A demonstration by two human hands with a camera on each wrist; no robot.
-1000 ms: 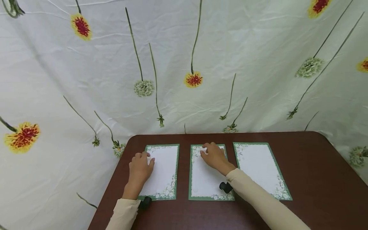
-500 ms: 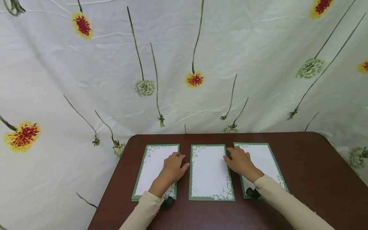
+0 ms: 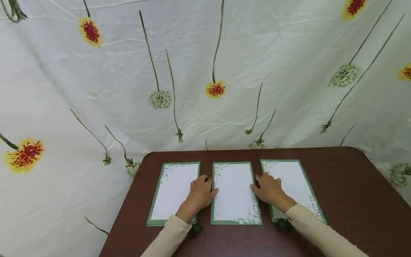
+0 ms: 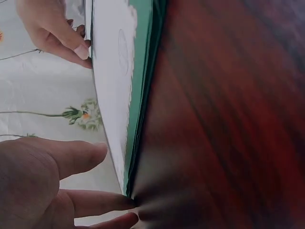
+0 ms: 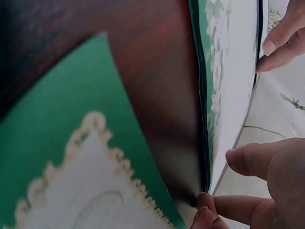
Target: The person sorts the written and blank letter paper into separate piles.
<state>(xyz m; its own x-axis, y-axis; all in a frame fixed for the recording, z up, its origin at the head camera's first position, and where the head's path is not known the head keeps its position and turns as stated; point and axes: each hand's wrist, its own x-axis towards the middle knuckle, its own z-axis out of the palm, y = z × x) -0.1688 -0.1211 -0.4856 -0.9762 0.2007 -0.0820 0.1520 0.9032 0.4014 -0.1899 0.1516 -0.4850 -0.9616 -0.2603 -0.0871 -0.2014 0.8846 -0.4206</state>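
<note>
Three stacks of white paper with green floral borders lie side by side. My left hand point(image 3: 200, 194) is at the left edge of the middle stack point(image 3: 234, 192), thumb over the sheet and fingertips against its side. Opposite it, my right hand point(image 3: 271, 189) has its fingertips at that stack's right edge and reaches across the right stack point(image 3: 287, 175). The left wrist view shows the layered edge of the middle stack point(image 4: 114, 71), with the thumb and fingers spread around it. In the right wrist view, the right thumb hovers beside the paper while bent fingertips touch its side.
The left stack point(image 3: 174, 189) lies partly under the left forearm, a lower sheet showing at its near edge. All the paper is on a dark brown table point(image 3: 353, 192). A white flower-print cloth point(image 3: 192, 71) hangs behind its far edge.
Both hands have moved rightward: the left from the left stack to the middle stack's left edge, the right from the middle stack's top to its right edge. The left has since come closer in.
</note>
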